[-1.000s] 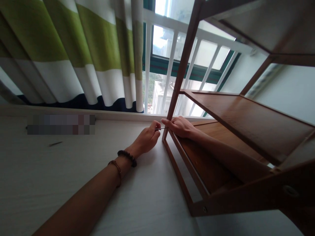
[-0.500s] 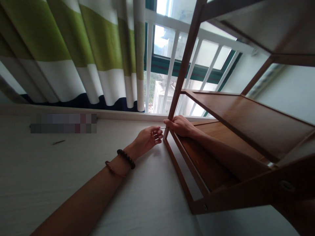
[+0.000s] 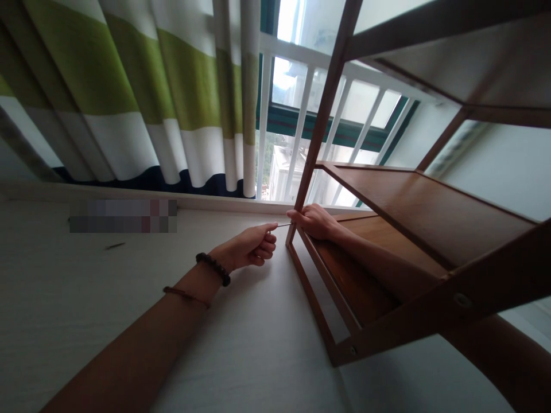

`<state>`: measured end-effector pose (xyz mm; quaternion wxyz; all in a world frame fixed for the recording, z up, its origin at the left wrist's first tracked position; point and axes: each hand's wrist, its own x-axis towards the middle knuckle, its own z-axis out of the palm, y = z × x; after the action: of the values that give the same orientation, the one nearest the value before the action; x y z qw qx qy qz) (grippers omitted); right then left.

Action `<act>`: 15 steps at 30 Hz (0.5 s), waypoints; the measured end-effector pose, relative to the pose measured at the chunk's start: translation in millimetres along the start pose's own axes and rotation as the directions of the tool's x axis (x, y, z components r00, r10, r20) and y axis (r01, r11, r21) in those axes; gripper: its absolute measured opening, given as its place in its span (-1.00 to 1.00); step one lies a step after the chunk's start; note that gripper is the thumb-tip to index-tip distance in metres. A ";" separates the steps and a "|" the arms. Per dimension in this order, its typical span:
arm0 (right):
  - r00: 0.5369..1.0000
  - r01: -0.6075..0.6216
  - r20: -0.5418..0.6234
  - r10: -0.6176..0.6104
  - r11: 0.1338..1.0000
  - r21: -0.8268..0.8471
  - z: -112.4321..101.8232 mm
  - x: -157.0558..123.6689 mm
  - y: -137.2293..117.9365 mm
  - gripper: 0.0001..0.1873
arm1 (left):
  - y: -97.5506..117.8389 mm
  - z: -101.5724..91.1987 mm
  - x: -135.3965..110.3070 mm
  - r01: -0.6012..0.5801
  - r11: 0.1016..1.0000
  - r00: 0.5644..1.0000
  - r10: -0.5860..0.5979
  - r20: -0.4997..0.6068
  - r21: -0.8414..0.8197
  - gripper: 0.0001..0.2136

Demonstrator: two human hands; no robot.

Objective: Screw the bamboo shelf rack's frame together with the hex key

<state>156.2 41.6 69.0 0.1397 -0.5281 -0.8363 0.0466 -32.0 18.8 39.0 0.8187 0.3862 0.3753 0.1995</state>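
Note:
A brown wooden shelf rack (image 3: pixel 413 206) stands on a white surface (image 3: pixel 241 344). My left hand (image 3: pixel 253 246), with two bracelets at the wrist, pinches a thin metal tool (image 3: pixel 283 225) whose tip meets the rack's far corner post (image 3: pixel 318 126). My right hand (image 3: pixel 314 221) reaches through the rack over its lower shelf and is wrapped round the base of that post.
A striped green, white and navy curtain (image 3: pixel 142 103) hangs at the back left. A window with white bars (image 3: pixel 297 132) is behind the rack. A small dark thin object (image 3: pixel 115 246) lies on the surface at the left.
My left hand has turned at the wrist while keeping the tool at the post. The camera shifted slightly; the right hand stays on the post.

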 end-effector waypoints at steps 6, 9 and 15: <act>1.000 -0.011 -0.002 0.011 1.000 -0.001 -1.2 -1.1 -2.0 -0.32 | 1.3 1.4 0.6 -0.173 0.984 0.985 0.173 -0.017 0.036 -0.70; 1.000 -0.014 0.010 0.014 1.000 0.011 -1.0 -0.8 -1.8 -0.31 | -0.2 2.2 0.0 -0.326 0.889 0.932 0.358 -0.046 0.321 -0.69; 0.999 -0.034 0.026 0.033 0.999 0.008 -0.4 3.4 2.0 -0.28 | -2.1 -2.1 -0.4 -0.459 0.270 0.533 0.846 0.019 0.846 -0.84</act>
<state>156.7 45.5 69.6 0.1300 -0.5408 -0.8289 0.0593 -33.8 18.3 36.7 0.2906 0.7601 0.3922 0.4289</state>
